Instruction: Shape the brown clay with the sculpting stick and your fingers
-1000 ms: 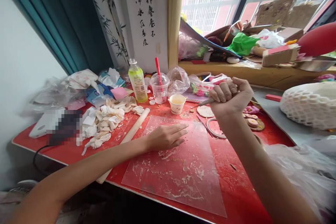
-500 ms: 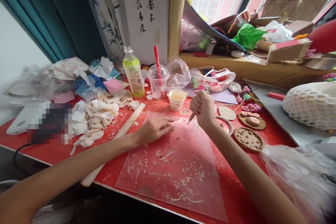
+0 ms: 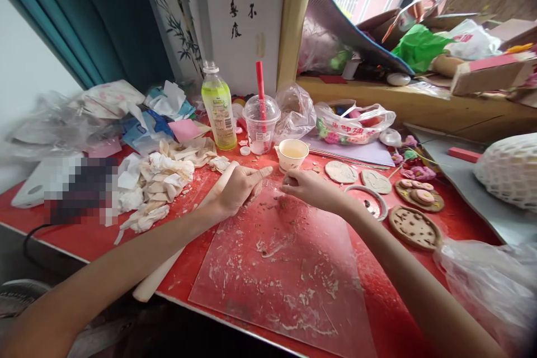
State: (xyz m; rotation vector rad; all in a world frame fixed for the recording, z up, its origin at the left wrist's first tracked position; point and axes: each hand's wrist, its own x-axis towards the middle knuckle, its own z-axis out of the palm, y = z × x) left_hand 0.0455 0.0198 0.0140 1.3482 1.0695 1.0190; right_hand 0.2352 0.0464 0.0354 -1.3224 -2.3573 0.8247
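My left hand [image 3: 240, 189] is above the far left part of the clear board [image 3: 281, 285], beside the rolling pin [image 3: 210, 201]. Its fingers are curled and the thumb side points right; anything inside is hidden. My right hand [image 3: 308, 187] is closed just across from it, fingertips pinched together in front of the paper cup [image 3: 293, 155] of cloudy liquid. No tool shows at its fingertips. Small brown crumbs and pale smears lie on the board. Right of this hand are a ring [image 3: 380, 204] and two flat clay pieces [image 3: 341, 172].
Crumpled tissues [image 3: 155, 179] lie left of the rolling pin. A green drink bottle [image 3: 218, 109] and a plastic cup with a red straw [image 3: 260, 123] stand behind. At right are a spotted clay disc [image 3: 413, 227], a decorated clay disc [image 3: 419, 196] and a clear plastic bag [image 3: 482, 279].
My left hand has curled from a flat, stretched pose. My right hand has moved left and lowered towards it; the pointed tool seen in it earlier no longer shows. The view has shifted slightly.
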